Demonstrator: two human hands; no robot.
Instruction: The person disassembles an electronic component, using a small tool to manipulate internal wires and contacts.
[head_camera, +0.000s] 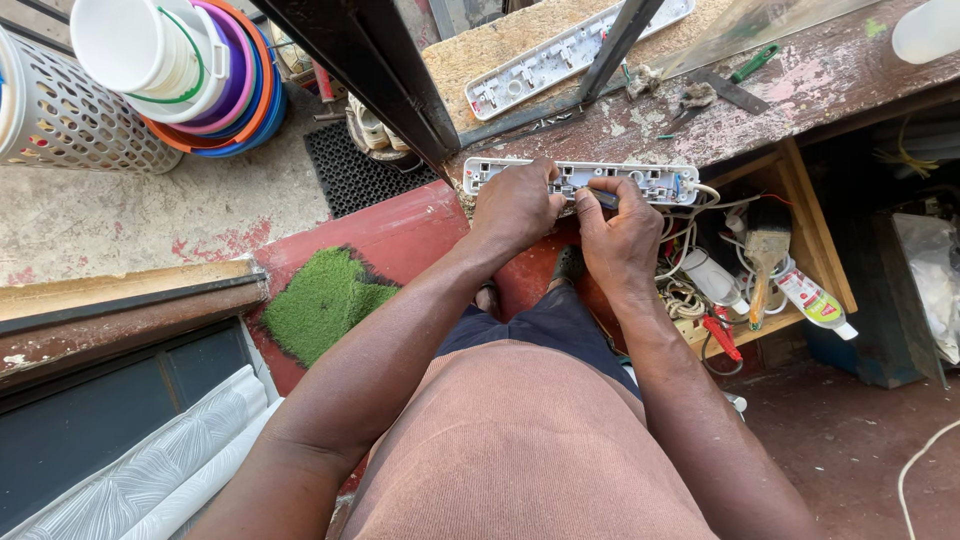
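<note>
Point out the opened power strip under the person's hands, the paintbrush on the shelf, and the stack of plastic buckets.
opened power strip (655, 183), head view, right part of its casing.
paintbrush (767, 245), head view, bristles.
stack of plastic buckets (135, 45), head view, white top bucket.

Daylight falls on a worn wooden workbench (800, 85), red-painted floor (390, 235), green turf patch (320, 300) and stacked plastic buckets (215, 75)

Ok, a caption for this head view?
Both hands, left hand and right hand, work on an opened white power strip at a worn workbench.

We count 2 hands (515, 205) (620, 235), 2 white socket strips (580, 180) (575, 55), 1 paintbrush (765, 250), 1 perforated basket (75, 120), approx. 5 stacked buckets (215, 75), 1 green grass patch (320, 300).
</note>
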